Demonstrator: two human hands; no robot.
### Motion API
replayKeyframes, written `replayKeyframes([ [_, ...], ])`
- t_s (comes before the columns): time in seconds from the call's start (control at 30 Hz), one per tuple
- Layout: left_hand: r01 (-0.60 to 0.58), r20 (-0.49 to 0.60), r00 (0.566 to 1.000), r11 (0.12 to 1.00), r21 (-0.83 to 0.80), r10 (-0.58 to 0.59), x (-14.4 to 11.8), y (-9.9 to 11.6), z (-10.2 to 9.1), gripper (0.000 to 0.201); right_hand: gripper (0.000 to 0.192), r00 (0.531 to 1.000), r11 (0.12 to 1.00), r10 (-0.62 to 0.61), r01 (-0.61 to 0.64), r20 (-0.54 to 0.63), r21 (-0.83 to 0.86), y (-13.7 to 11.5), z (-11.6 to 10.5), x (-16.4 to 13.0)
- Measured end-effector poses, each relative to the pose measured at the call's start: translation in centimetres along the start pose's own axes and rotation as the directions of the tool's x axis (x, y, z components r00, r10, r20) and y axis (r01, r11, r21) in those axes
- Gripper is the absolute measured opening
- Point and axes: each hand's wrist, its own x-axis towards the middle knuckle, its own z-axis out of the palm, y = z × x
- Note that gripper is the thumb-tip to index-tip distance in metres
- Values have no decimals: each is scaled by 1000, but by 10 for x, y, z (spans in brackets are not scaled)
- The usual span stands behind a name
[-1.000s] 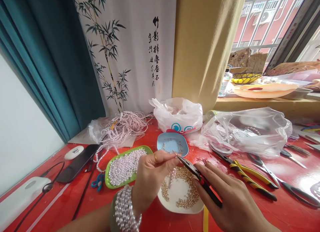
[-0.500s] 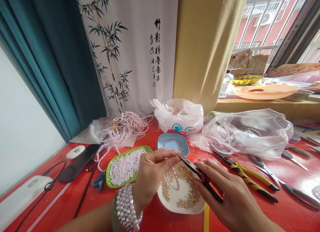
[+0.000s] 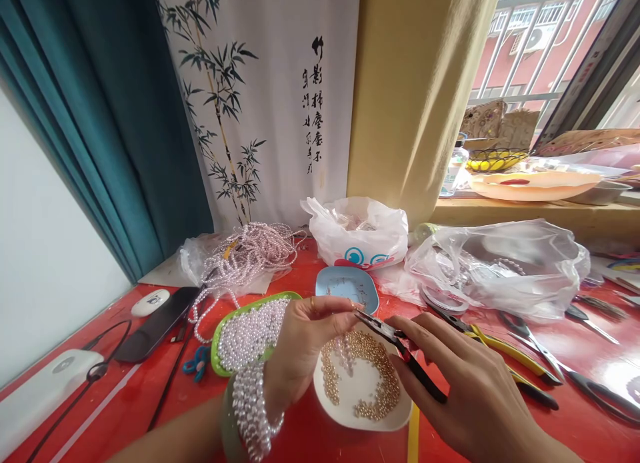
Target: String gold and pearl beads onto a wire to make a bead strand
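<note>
From the head camera, a red table (image 3: pixel 150 390) carries three small dishes close together. The green tray (image 3: pixel 225 323), at the left, is heaped with white pearl beads (image 3: pixel 247 330). Behind the hands sits the blue dish (image 3: pixel 345 286), holding only a scatter of tiny bits too small to tell apart. Nearest the person, the white dish (image 3: pixel 360 410) holds gold beads (image 3: pixel 373 370) lying in a loose ring around a bare middle.

Behind the dishes, a printed white plastic bag (image 3: pixel 357 233) stands open, its contents hard to make out, and a clear plastic bag (image 3: pixel 505 266) sprawls to the right with pale strands showing faintly through it. A heap of pearl strands (image 3: pixel 250 250) lies at the back left.

The left hand (image 3: pixel 305 346), with stacked pearl bracelets (image 3: pixel 253 406) on its wrist, hovers over the gap between the green tray and the white dish. Its thumb and forefinger are pinched together at the plier tips; what they pinch is too small to see, though a short string of pale beads (image 3: pixel 345 350) hangs just below them.

The right hand (image 3: pixel 470 390) is closed around the handles of black pliers (image 3: pixel 400 353), which slant above the white dish, with the nose meeting the left fingertips. The jaws look nearly closed.

To the right, yellow-handled pliers (image 3: pixel 510 363) and scissors (image 3: pixel 565 370) lie flat on the table.
</note>
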Motion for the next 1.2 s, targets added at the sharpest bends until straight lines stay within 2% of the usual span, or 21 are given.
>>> replayKeyframes([
  [0.13,38,-20,999,998,-52,-39,1,1,2,11,29,989,987,59,-78,136,141,-3,-4,3],
  [0.27,43,-8,999,997,-63,-43,2,3,2,12,31,993,993,77,-84,88,82,-3,-7,5],
  [0.43,64,-58,996,993,-99,-70,4,7,0,11,32,988,984,66,-88,140,153,3,-10,4],
  [0.5,50,-55,997,998,-48,-53,5,7,-2,11,32,986,984,92,-112,142,136,5,-11,3],
  [0.6,-30,-46,998,994,104,35,5,4,-5,11,31,985,983,115,-131,128,126,5,-10,3],
  [0.7,-132,-31,989,957,258,145,5,2,-7,9,28,987,986,98,-114,130,119,2,-10,4],
  [0.77,-165,-13,984,933,319,178,5,2,-7,8,26,988,986,90,-106,126,127,-1,-10,4],
  [0.97,-167,-4,984,921,351,180,5,4,-4,4,24,987,985,99,-116,130,129,-5,-8,5],
  [1.2,-162,7,985,923,350,170,4,3,-6,4,25,990,992,57,-70,127,101,1,-4,1],
])
